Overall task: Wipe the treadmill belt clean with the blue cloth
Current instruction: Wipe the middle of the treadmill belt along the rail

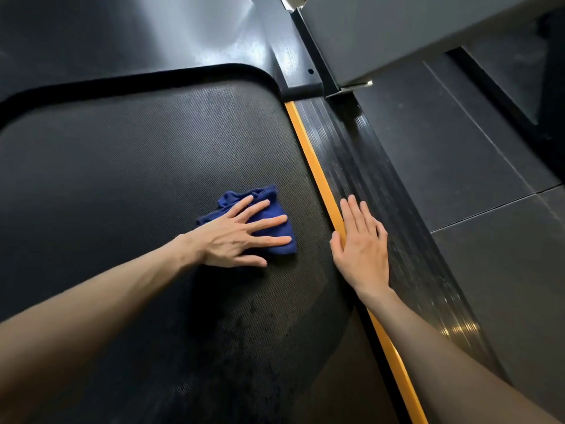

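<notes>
A crumpled blue cloth (269, 209) lies on the dark textured treadmill belt (137, 166), near the belt's right side. My left hand (241, 235) presses flat on the cloth with its fingers spread and straight. My right hand (360, 246) rests flat, fingers straight and together, on the ribbed black side rail (360, 166), with its thumb over the orange strip (308, 151) that borders the belt. Part of the cloth is hidden under my left palm.
The glossy black motor cover (153, 32) rises beyond the belt's curved front edge. A grey upright post (382, 35) stands at the top right on the rail. Dark floor tiles (458, 154) lie to the right of the treadmill.
</notes>
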The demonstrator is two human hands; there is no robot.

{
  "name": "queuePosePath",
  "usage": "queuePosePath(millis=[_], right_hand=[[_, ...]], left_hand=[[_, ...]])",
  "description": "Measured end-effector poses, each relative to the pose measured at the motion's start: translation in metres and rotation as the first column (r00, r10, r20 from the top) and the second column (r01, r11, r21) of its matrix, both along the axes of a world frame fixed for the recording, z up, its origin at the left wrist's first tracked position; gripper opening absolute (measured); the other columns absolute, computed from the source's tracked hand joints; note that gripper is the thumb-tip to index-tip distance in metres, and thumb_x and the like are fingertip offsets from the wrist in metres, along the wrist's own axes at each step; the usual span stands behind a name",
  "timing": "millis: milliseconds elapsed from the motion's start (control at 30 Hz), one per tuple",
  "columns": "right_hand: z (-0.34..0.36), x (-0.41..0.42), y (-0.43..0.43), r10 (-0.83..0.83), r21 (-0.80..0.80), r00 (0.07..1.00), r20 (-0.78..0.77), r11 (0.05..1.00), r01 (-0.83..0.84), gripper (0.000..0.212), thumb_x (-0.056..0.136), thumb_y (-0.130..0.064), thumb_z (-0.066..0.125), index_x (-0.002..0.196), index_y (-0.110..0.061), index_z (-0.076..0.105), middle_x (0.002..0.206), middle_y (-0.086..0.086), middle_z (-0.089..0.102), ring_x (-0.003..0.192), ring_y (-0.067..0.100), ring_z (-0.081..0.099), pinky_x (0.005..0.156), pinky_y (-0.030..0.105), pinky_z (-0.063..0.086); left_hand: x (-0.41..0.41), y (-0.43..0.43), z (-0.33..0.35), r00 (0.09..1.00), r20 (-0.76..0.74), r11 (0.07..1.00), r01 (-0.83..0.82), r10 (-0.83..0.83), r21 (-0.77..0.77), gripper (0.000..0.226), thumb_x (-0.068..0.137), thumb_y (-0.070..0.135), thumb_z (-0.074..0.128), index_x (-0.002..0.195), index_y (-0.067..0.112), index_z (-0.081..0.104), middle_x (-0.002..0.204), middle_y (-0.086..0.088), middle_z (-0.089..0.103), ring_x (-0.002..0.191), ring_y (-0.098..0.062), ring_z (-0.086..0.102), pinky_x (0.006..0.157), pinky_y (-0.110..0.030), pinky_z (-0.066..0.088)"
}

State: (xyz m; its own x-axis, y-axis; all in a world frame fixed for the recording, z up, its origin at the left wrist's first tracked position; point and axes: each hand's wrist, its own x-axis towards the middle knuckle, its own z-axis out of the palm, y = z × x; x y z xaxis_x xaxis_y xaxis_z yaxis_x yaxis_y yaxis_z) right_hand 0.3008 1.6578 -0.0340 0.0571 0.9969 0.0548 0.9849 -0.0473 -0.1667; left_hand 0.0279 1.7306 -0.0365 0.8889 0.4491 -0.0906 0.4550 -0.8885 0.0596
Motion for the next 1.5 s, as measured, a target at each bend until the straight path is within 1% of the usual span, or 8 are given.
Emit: queuePosePath(millis=[167,367,567,633,733,1000,1200,1500], right_hand=[[0.000,-0.001,-0.002,-0.016,0.012,1.000,0.001,1.000,0.016,0.062,0.093,-0.037,0.037,0.150,-0.019,0.022,0.157,0.000,0.020,0.144,0.015,0.016,0.113,0.035,0.014],[-0.002,-0.001,0.000,-0.023,0.021,1.000,0.010,1.000,0.023,0.061,0.093,-0.037,0.036,0.150,-0.019,0.022,0.156,0.000,0.021,0.144,0.016,0.017,0.113,0.036,0.016],[-0.001,-0.002,0.000,-0.025,0.029,1.000,0.012,0.999,0.025,0.061,0.093,-0.036,0.038,0.150,-0.018,0.023,0.156,0.001,0.022,0.144,0.016,0.019,0.112,0.036,0.019],[-0.001,-0.002,-0.001,-0.022,0.028,1.000,0.021,0.999,0.021,0.061,0.093,-0.036,0.037,0.150,-0.018,0.023,0.156,0.001,0.021,0.144,0.016,0.019,0.112,0.037,0.020],[-0.001,-0.002,-0.001,-0.020,0.031,1.000,0.018,0.999,0.020,0.061,0.093,-0.035,0.036,0.150,-0.018,0.023,0.157,0.001,0.021,0.144,0.016,0.018,0.113,0.037,0.020],[0.000,-0.003,-0.001,-0.024,0.025,0.999,0.023,0.999,0.023,0.061,0.093,-0.035,0.037,0.150,-0.018,0.022,0.157,0.000,0.020,0.144,0.015,0.017,0.113,0.036,0.019],[-0.001,-0.003,-0.001,-0.027,0.025,0.999,0.034,0.999,0.026,0.061,0.093,-0.035,0.038,0.150,-0.018,0.022,0.157,0.001,0.021,0.144,0.016,0.017,0.113,0.036,0.019],[0.001,-0.003,-0.001,-0.026,0.023,1.000,0.003,0.999,0.026,0.061,0.095,-0.032,0.044,0.150,-0.018,0.022,0.156,0.001,0.021,0.144,0.016,0.017,0.113,0.036,0.016]], left_hand=[[0.003,0.017,-0.011,0.998,-0.016,0.995,-0.064,0.065,0.071,0.060,0.089,0.070,0.020,0.144,0.048,0.017,0.157,0.010,0.011,0.144,-0.033,0.005,0.114,-0.055,0.007],[0.023,0.031,-0.012,0.833,0.126,0.841,-0.540,0.539,-0.034,0.058,0.098,0.054,0.014,0.140,0.025,0.041,0.145,-0.010,0.041,0.132,-0.046,0.034,0.110,-0.051,0.029],[0.035,-0.016,-0.027,0.955,0.296,0.998,-0.035,0.018,0.050,0.046,0.101,0.039,0.025,0.135,0.015,0.045,0.143,-0.005,0.043,0.144,-0.024,0.011,0.115,-0.040,0.013],[0.035,-0.028,-0.023,0.953,0.265,0.989,0.135,-0.147,0.064,0.045,0.101,0.041,0.027,0.138,0.021,0.043,0.146,-0.001,0.040,0.145,-0.020,0.007,0.117,-0.039,0.008],[0.034,-0.020,-0.011,0.962,0.213,0.977,0.134,-0.168,0.165,0.044,0.100,0.041,0.028,0.137,0.024,0.045,0.148,0.001,0.038,0.144,-0.020,0.014,0.117,-0.044,0.010],[0.028,-0.016,-0.016,0.864,0.110,0.871,0.488,-0.492,0.057,0.046,0.098,0.046,0.036,0.143,0.036,0.034,0.154,0.006,0.025,0.144,-0.025,0.016,0.113,-0.056,0.013],[0.029,-0.009,-0.013,0.937,0.082,0.938,0.331,-0.340,0.105,0.049,0.096,0.055,0.028,0.144,0.045,0.023,0.156,0.005,0.018,0.145,-0.030,0.009,0.112,-0.060,0.008],[0.032,-0.017,-0.026,0.968,0.215,0.988,0.143,-0.126,-0.065,0.048,0.102,0.042,0.020,0.142,0.023,0.038,0.150,0.003,0.033,0.142,-0.014,0.020,0.117,-0.037,0.011]])
